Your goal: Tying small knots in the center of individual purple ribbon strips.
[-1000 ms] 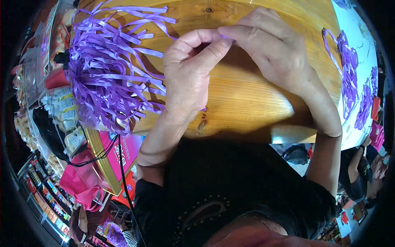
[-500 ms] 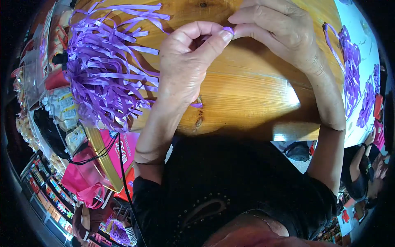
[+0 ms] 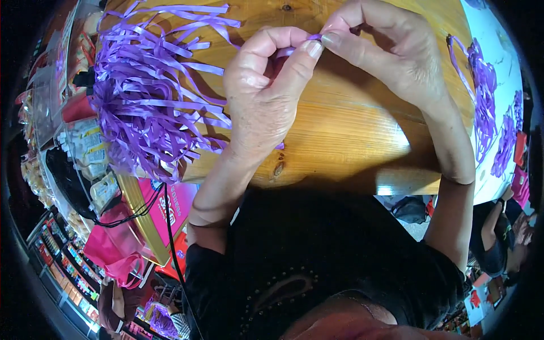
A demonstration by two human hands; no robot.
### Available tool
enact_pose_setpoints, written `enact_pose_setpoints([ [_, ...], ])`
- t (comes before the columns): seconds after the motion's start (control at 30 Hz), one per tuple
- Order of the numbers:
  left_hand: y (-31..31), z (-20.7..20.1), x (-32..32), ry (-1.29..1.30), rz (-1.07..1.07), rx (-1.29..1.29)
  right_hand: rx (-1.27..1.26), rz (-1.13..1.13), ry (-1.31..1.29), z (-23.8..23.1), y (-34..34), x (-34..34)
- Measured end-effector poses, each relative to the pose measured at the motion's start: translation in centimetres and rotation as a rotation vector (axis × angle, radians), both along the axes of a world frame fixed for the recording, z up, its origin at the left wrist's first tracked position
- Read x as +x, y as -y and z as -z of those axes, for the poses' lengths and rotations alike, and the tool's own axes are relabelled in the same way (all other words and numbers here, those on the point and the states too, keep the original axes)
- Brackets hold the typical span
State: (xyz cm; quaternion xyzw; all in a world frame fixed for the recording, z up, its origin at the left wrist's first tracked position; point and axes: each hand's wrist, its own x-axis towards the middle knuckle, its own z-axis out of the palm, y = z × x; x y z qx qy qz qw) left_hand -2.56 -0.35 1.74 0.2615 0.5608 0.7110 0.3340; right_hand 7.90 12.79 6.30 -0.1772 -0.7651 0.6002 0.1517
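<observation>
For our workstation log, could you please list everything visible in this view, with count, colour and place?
Wooden table: one, yellow-brown, upper middle
Ribbon piece: one, purple, upper middle
Ribbon pile: one, purple, table's left side
Ribbon bundles: at least two, purple, right
White surface: one, white, right
Clear packages: several, left
Box: one, pink and gold, lower left
Bag: one, pink, lower left
Cord: black, lower left; count unclear
Shelves: several, mixed colours, far lower left
Other people: at least two, partly visible, lower left and right
Black top: one, lower middle
Left hand: one, bare, pinching the ribbon piece
Right hand: one, bare, fingers at the ribbon piece
</observation>
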Motion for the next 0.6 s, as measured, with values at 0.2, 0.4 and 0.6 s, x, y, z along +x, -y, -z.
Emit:
enact_pose_setpoints([
  [0.2,0.0,0.9,-0.4,0.266,0.100,0.188,-0.397,-0.068,-0.084,3.8,-0.9,-0.4],
  [0.4,-0.1,0.8,-0.4,0.532,0.168,0.302,-0.471,-0.024,-0.159,3.6,0.1,-0.4],
  [0.6,0.0,1.2,-0.6,0.504,0.143,0.343,0.194,0.099,-0.112,0.2,1.0,-0.4],
])
